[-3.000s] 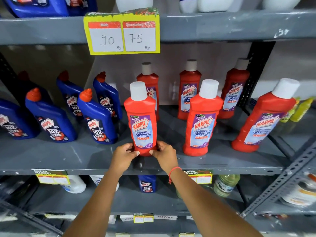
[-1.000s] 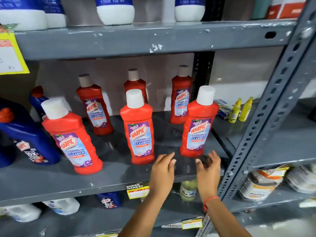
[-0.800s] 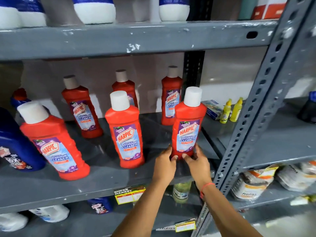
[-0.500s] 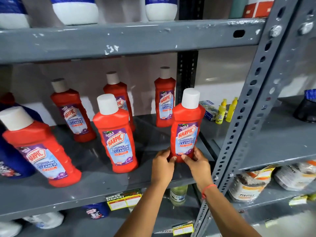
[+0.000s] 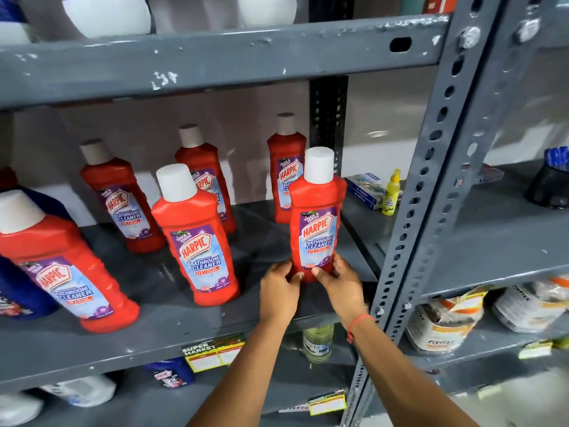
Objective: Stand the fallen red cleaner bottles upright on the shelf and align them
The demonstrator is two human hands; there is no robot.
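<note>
Both forearms reach up from below to the front right of the grey shelf [image 5: 172, 331]. The left hand [image 5: 278, 289] and right hand [image 5: 340, 282] cup the base of an upright red cleaner bottle [image 5: 317, 223], fingers [image 5: 321, 272] pinching its bottom from both sides, thumbs on the front. Five more red bottles stand to its left and behind.

Right of the grip, past the perforated grey post [image 5: 431, 192], a small yellow bottle [image 5: 390, 192] is standing beside a flat blue box [image 5: 365, 190]. Far left of the grip, a blue bottle [image 5: 18, 291] is showing partly. Below the grip, a yellow price tag [image 5: 214, 352] is hanging on the shelf edge, and a clear bottle [image 5: 317, 342] is standing underneath. Lower right, printed bags [image 5: 443, 322] are lying. Above, white-bottomed bottles [image 5: 106, 13] are sitting.
</note>
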